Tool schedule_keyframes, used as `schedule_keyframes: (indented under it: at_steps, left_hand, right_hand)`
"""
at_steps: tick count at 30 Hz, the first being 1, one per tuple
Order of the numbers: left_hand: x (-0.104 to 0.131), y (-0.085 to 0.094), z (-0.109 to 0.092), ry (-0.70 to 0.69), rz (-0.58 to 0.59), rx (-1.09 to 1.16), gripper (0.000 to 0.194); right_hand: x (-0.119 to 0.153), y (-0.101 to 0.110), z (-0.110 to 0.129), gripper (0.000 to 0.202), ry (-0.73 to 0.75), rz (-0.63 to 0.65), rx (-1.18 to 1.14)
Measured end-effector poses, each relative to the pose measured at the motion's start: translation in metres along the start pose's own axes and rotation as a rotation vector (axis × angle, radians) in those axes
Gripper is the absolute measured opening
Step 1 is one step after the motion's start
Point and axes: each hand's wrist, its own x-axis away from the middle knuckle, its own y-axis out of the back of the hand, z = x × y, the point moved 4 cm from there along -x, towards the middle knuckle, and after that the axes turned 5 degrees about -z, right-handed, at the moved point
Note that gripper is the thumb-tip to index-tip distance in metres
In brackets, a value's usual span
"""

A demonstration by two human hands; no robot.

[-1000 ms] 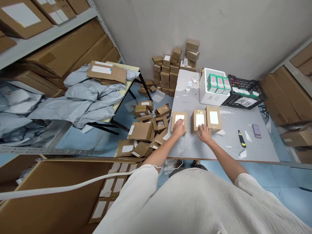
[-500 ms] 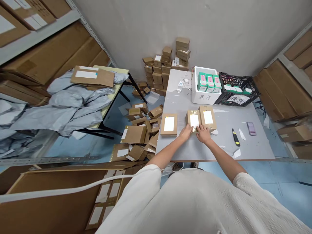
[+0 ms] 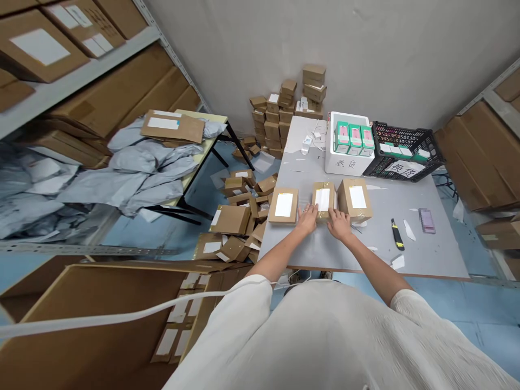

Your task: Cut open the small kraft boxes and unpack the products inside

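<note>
Three cardboard boxes with white labels lie in a row on the grey table. Both my hands are at the middle cardboard box (image 3: 324,198), which has tape along its near side. My left hand (image 3: 307,219) holds its near left side, fingers close together. At its near right corner is my right hand (image 3: 339,223), with bent fingers pressed on it. The flatter left box (image 3: 283,205) stands apart from my left hand. A narrow gap separates the taller right box (image 3: 355,200) from the middle one.
Behind the boxes stand a white foam box (image 3: 349,164) with green-and-pink cartons and a black crate (image 3: 406,149). A utility knife (image 3: 397,234) and paper scraps lie at the right of the table (image 3: 377,257). Cardboard boxes (image 3: 231,219) crowd the floor at left. A white cable (image 3: 122,317) crosses low left.
The view has shifted slightly. A gap has opened between the middle and right boxes, which were touching before. My hands remain at the middle box.
</note>
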Motion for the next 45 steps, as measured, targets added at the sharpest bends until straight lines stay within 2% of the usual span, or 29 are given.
schedule_keyframes:
  at_steps: [5, 10, 14, 17, 21, 24, 31, 35, 38, 41, 43, 45]
  left_hand:
    - [0.008, 0.012, 0.029, 0.103, 0.046, -0.046, 0.082]
    - [0.022, 0.027, 0.053, 0.216, -0.049, 0.019, 0.077]
    - [0.035, 0.033, 0.061, 0.223, -0.04, 0.046, 0.073]
    - [0.036, 0.035, 0.056, 0.172, -0.024, 0.061, 0.069]
    - [0.024, 0.033, 0.032, 0.054, -0.02, 0.09, 0.065]
    - [0.011, 0.028, 0.005, -0.035, -0.017, 0.101, 0.063]
    - [-0.019, 0.006, -0.069, -0.212, 0.026, 0.117, 0.06]
    - [-0.041, -0.012, -0.118, -0.28, 0.01, 0.131, 0.063]
    - [-0.055, -0.029, -0.147, -0.271, 0.008, 0.1, 0.065]
    - [-0.061, -0.04, -0.157, -0.189, 0.016, 0.064, 0.061]
    - [-0.06, -0.041, -0.154, -0.112, 0.003, 0.047, 0.059]
    - [-0.057, -0.038, -0.147, -0.028, -0.017, 0.035, 0.065]
  right_hand:
    - [-0.002, 0.002, 0.034, 0.074, 0.125, -0.004, -0.031]
    - [-0.001, 0.006, 0.055, 0.073, 0.152, 0.047, -0.044]
    - [0.001, 0.003, 0.062, 0.069, 0.152, 0.071, -0.036]
    - [0.002, 0.0, 0.062, 0.064, 0.128, 0.074, -0.026]
    - [0.006, 0.002, 0.048, 0.061, 0.056, 0.056, -0.029]
    - [0.011, 0.009, 0.024, 0.062, -0.018, 0.031, -0.037]
    - [0.016, 0.022, -0.061, 0.062, -0.164, -0.089, -0.071]
    - [0.016, 0.018, -0.115, 0.066, -0.197, -0.146, -0.088]
    - [0.014, 0.011, -0.149, 0.068, -0.216, -0.139, -0.131]
    - [0.011, 0.005, -0.169, 0.07, -0.195, -0.141, -0.239]
    - [0.008, 0.004, -0.172, 0.07, -0.164, -0.159, -0.318]
    - [0.004, 0.003, -0.17, 0.069, -0.15, -0.163, -0.373]
